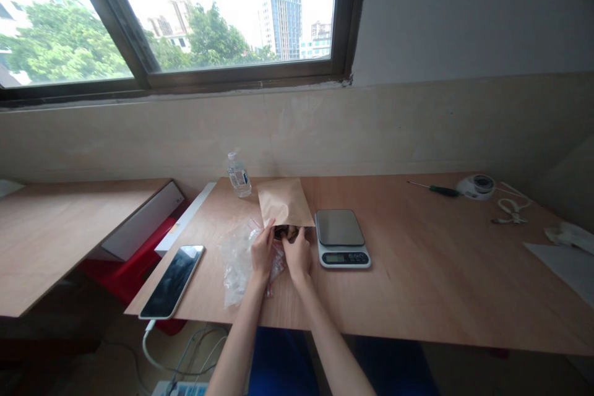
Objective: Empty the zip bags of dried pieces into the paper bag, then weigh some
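A brown paper bag point(285, 201) lies on the table with its mouth facing me. My left hand point(263, 252) pinches the left side of the mouth. At the right side, my right hand point(297, 252) is closed on the bag's edge, its thumb reaching toward the opening. Dark brown pieces point(284, 233) show in the mouth between my hands; their kind is too small to make out. Beneath and left of my hands lies a crumpled clear plastic bag point(236, 263) with a red strip. Close on the right stands a digital kitchen scale point(341, 229).
A water bottle point(239, 176) stands behind, near the wall. On the left lies a smartphone point(172, 281) with a charging cable. Farther right are a screwdriver point(443, 190), a white round device point(476, 187), a coiled cable point(513, 210) and white paper point(563, 263).
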A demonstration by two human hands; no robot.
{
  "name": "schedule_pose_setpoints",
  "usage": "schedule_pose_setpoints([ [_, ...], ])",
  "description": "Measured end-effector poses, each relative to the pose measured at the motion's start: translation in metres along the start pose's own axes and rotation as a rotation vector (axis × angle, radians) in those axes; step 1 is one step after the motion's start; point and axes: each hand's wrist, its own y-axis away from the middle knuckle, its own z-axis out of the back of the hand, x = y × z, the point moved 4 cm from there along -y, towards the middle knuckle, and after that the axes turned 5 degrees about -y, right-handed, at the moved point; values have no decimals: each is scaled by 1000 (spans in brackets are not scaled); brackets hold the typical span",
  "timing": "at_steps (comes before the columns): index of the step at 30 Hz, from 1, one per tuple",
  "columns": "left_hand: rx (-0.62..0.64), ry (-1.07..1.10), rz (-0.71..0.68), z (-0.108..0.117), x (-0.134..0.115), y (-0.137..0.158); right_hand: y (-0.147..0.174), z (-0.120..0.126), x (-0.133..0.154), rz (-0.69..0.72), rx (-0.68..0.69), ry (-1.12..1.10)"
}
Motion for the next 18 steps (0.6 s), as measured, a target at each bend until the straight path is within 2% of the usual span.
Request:
schedule_pose_setpoints([
  [5, 6, 7, 6, 1, -2, 0, 1, 5, -2, 106, -93, -170],
  [11, 13, -6, 8, 2, -5, 1, 2, 13, -5, 147, -226, -196],
  [14, 8, -6, -5, 2, -5, 1, 5, 16, -8, 168, -226, -264],
  [18, 7, -21, 0, 2, -4, 1, 15, 28, -14, 174, -159, -413],
])
